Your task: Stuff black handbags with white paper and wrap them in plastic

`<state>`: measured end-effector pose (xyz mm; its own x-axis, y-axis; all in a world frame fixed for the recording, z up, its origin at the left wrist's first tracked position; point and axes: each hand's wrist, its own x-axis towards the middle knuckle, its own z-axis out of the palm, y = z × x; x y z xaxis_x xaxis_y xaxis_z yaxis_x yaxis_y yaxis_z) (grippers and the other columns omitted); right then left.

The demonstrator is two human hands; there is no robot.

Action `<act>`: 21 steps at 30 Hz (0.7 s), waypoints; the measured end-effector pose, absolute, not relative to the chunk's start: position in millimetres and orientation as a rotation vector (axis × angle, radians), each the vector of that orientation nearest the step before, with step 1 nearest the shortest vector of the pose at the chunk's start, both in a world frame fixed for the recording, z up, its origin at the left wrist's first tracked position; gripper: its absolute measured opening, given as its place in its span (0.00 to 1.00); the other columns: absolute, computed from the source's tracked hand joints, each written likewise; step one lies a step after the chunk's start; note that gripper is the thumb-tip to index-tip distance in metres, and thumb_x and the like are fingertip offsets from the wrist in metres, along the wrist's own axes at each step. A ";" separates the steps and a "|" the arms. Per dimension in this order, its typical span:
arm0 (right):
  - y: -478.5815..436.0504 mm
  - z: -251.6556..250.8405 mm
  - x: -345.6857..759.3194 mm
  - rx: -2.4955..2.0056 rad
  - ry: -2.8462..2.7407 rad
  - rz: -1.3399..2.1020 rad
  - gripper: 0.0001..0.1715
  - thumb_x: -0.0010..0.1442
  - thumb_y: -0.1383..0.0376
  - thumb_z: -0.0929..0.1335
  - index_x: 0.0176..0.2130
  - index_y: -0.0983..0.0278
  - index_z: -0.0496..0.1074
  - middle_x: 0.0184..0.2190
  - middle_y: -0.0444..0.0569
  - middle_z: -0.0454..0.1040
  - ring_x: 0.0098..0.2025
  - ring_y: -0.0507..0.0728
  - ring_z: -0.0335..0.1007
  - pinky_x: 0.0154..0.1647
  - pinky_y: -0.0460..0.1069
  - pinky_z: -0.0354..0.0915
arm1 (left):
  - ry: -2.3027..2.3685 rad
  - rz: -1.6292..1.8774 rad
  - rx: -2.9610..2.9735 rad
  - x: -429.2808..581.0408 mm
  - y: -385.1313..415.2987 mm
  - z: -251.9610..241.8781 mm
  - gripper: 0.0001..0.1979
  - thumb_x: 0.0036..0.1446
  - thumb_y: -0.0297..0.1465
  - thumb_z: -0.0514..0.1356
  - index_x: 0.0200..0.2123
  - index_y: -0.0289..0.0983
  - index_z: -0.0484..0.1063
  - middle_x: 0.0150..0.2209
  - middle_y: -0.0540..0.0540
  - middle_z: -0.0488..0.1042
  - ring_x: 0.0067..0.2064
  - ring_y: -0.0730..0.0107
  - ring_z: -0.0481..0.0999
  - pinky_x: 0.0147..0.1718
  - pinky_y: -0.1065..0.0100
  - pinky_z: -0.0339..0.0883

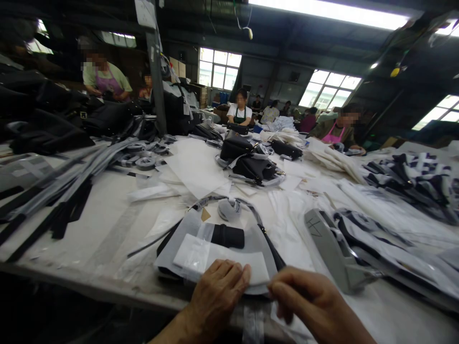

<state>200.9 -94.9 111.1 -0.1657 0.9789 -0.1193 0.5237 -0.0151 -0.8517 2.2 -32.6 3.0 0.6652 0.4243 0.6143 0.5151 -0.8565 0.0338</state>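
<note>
A black handbag [276, 253] lies on the table in front of me, partly covered by a pale grey wrapping sheet [258, 243]. Over it is a folded white sheet [190, 251] with clear tape or film at its left. My left hand [222, 284] rests on this folded sheet, fingers lying over it and pressing down. By the bag's lower right corner, my right hand [311, 296] is closed in a pinch; whatever its fingertips hold is hidden. A black rolled piece [229, 236] lies above the folded sheet. The wrapped handle [251, 208] arches beyond the bag.
To the right stands a grey tape dispenser [326, 248] beside wrapped black-and-white bags [387, 258]. Wrapped straps [68, 191] stretch across the left. More black bags [251, 167] and white paper sheets [195, 162] lie farther back. Co-workers [240, 112] sit beyond the table [100, 229].
</note>
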 end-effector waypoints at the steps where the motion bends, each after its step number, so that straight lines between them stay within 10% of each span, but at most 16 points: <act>1: -74.5 112.4 196.1 -1.518 -1.816 0.951 0.19 0.65 0.51 0.65 0.39 0.60 0.79 0.35 0.49 0.81 0.38 0.59 0.77 0.42 0.50 0.72 | -0.781 -0.964 -2.738 2.4 -32.2 1.7 0.15 0.70 0.28 0.48 0.55 0.34 0.66 0.42 0.44 0.73 0.42 0.62 0.72 0.43 0.61 0.65; 5: -8.6 85.4 183.4 -1.527 -2.219 0.313 0.21 0.65 0.65 0.64 0.56 0.65 0.72 0.55 0.59 0.74 0.58 0.65 0.69 0.61 0.61 0.63 | -0.774 -0.988 -2.702 3.0 -29.9 -2.3 0.17 0.70 0.28 0.45 0.55 0.33 0.68 0.41 0.42 0.73 0.40 0.63 0.72 0.39 0.62 0.66; 21: 37.7 36.6 229.7 -1.838 -2.314 0.135 0.19 0.71 0.56 0.61 0.36 0.60 0.77 0.37 0.48 0.78 0.46 0.60 0.71 0.61 0.60 0.52 | -0.812 -1.174 -2.513 11.7 -25.4 -7.5 0.19 0.70 0.26 0.45 0.52 0.36 0.74 0.40 0.44 0.74 0.40 0.66 0.71 0.40 0.65 0.66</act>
